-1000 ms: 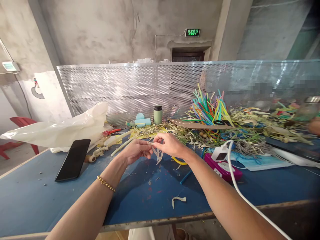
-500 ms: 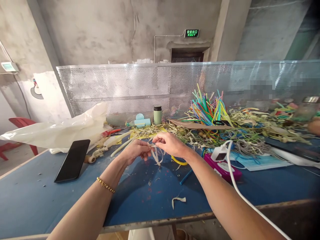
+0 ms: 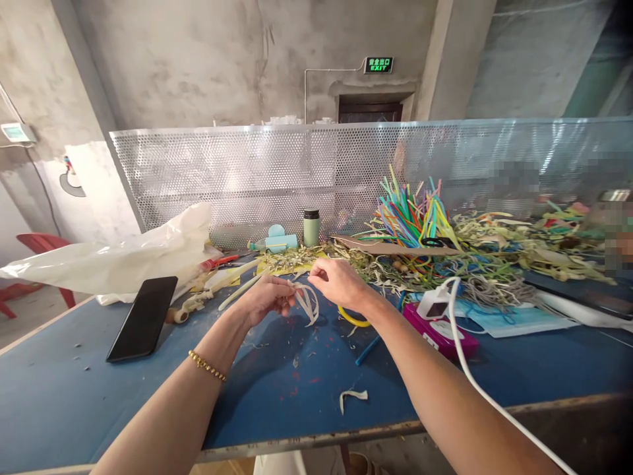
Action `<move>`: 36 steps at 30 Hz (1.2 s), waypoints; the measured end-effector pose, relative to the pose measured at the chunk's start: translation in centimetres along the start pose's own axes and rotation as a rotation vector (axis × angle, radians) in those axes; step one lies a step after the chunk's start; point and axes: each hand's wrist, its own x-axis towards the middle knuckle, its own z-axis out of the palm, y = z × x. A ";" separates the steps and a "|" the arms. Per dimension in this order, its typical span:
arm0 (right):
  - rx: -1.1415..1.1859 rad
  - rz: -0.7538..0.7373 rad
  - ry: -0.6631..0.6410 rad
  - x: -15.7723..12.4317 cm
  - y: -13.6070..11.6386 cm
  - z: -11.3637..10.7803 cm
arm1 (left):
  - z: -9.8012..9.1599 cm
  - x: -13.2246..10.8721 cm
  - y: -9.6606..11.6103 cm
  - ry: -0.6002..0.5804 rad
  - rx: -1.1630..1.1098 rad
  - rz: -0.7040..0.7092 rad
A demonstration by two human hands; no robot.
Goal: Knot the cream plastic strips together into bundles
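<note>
My left hand (image 3: 271, 298) is closed in a pinch on thin whitish strips (image 3: 312, 310), which hang in a loop from its fingertips above the blue table. Just to the right, my right hand (image 3: 339, 280) has its fingers curled and pressed together, apart from the left fingertips. Whether a strip end is between its fingers is too small to tell. A loose pale strip (image 3: 354, 394) lies near the table's front edge. Close to my right wrist are a yellow curved piece (image 3: 353, 319) and a thin blue stick (image 3: 368, 351).
A black phone (image 3: 143, 320) lies left, before a large plastic sheet (image 3: 128, 251). At the back stand a green bottle (image 3: 311, 228) and a bundle of coloured strips (image 3: 410, 211). Right are a magenta box (image 3: 445, 330), a white cable (image 3: 469, 369) and a face mask (image 3: 519, 319).
My right hand has drawn slightly right and up, so the gap between the two hands is wider. The whitish loop has shifted and rounded out. My left hand has barely moved.
</note>
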 end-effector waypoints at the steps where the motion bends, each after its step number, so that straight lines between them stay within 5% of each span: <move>1: -0.003 0.037 -0.035 0.0 0.1 -0.1 | 0.0 0.0 0.0 0.016 -0.009 -0.005; 4: -0.014 0.063 -0.113 -0.2 0.4 -0.1 | -0.1 0.1 -0.1 0.036 -0.010 -0.017; 11: -0.029 -0.122 -0.073 -0.5 -0.2 0.9 | 0.1 -0.1 0.0 0.009 0.038 0.004; 19: 0.010 -0.102 -0.072 -0.2 0.4 1.2 | -0.2 -0.2 0.0 -0.048 0.058 0.075; 32: 0.257 -0.026 -0.164 -0.2 -0.6 0.2 | 0.0 -0.4 0.3 0.041 0.281 0.169; 36: 0.183 -0.045 -0.093 -0.2 -0.6 0.3 | 0.2 -0.4 0.4 0.050 0.288 0.178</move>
